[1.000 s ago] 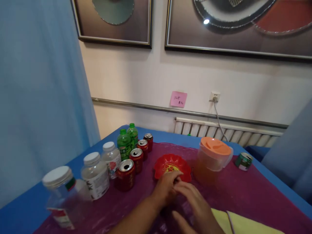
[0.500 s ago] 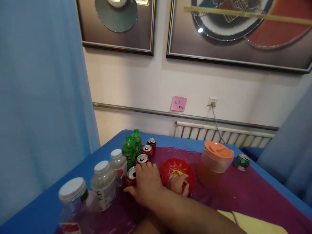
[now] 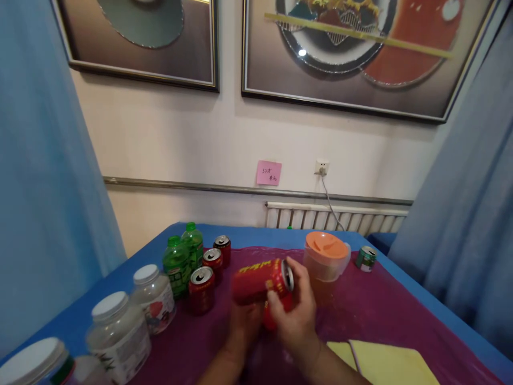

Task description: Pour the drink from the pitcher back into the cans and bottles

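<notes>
A red drink can (image 3: 256, 280), opened at the top, lies tipped on its side in the air, its top facing right. My right hand (image 3: 296, 315) is closed around its top end, thumb in front. Below the can's left end is my left hand (image 3: 244, 321); it is blurred and its fingers are mostly hidden. Part of a red object (image 3: 276, 313) shows beneath the can, but I cannot make out its shape. Left of my hands, three cans stand upright in a row: a front can (image 3: 201, 291), a middle can (image 3: 212, 261) and a back can (image 3: 223, 248).
Green bottles (image 3: 176, 267) and white-lidded clear jars (image 3: 120, 337) line the left side. An orange-lidded pitcher (image 3: 326, 256) stands behind my right hand, with a green can (image 3: 366, 259) farther right. A folded yellow cloth (image 3: 388, 361) lies at front right on the purple sheet (image 3: 360, 315).
My right hand has lifted the nearest red can from the row, carried it right and tipped it sideways. My arms are no longer crossed. The view has shifted right.
</notes>
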`<state>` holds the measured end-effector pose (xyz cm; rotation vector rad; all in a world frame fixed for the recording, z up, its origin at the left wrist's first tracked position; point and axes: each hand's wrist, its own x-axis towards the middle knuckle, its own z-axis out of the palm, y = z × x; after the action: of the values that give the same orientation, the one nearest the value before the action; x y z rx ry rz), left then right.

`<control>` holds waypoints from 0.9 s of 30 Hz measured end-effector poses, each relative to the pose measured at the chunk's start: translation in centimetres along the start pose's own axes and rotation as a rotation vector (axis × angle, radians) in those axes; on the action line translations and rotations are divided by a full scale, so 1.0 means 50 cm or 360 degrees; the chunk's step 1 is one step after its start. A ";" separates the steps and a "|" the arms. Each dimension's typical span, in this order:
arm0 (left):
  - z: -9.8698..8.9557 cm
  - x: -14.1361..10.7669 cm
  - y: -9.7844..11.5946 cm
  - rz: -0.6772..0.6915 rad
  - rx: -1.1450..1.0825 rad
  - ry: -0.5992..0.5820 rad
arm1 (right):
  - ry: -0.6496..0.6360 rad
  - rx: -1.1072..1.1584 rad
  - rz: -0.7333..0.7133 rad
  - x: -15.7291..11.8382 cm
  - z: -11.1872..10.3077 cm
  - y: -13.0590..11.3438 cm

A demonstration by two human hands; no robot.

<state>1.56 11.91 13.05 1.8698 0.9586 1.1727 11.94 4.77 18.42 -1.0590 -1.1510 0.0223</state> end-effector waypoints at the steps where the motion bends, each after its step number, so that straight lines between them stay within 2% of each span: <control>1: -0.006 0.009 0.005 -0.0030 -0.0051 0.0136 | 0.0058 0.0035 0.0086 0.007 -0.013 0.030; 4: -0.021 0.036 0.028 -0.0156 -0.0270 0.0540 | 0.0118 0.0057 0.0158 0.007 -0.033 0.106; 6: -0.031 0.051 0.045 -0.0222 -0.0373 0.0663 | 0.0119 0.0034 0.0144 -0.002 -0.037 0.130; 13: -0.071 0.091 0.077 -0.0350 -0.0605 0.0929 | 0.0127 -0.0040 0.0127 -0.004 -0.040 0.122; 21: -0.109 0.112 0.115 -0.0685 -0.1167 0.1031 | 0.0055 -0.0138 0.0013 -0.013 -0.035 0.136; 27: -0.138 0.114 0.140 -0.0918 -0.1280 0.1039 | 0.0016 -0.0147 -0.0061 -0.019 -0.039 0.129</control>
<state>-1.59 14.84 23.57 0.5234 1.0361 1.5024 16.04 6.49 13.27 -1.1171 -1.1722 -0.0670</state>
